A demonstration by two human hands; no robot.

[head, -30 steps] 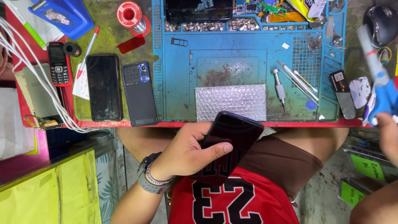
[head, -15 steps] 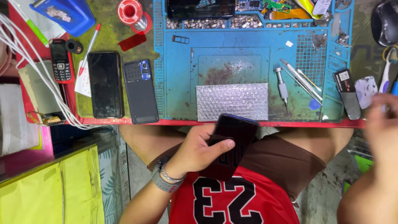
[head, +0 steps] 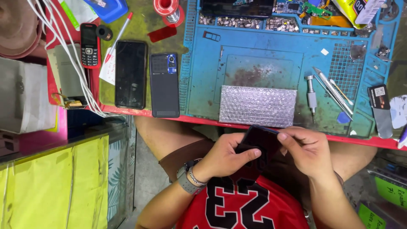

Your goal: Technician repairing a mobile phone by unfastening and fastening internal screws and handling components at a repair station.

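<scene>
Over my lap, just below the table's red edge, I hold a black smartphone in both hands. My left hand cups it from the left with the thumb laid across its dark face. My right hand grips its right side, the index fingertip at the top corner. A wristwatch and bracelet sit on my left wrist. Right above the phone, a silver bubble-wrap pouch lies on the blue work mat.
Left of the mat lie a black smartphone, a dark phone back with a blue camera and a small red keypad phone. A screwdriver and tweezers lie at right. White cables trail left; a solder spool stands on top.
My right hand came in from the far right and took hold of the phone. The phone has shifted a little to the right in front of me.
</scene>
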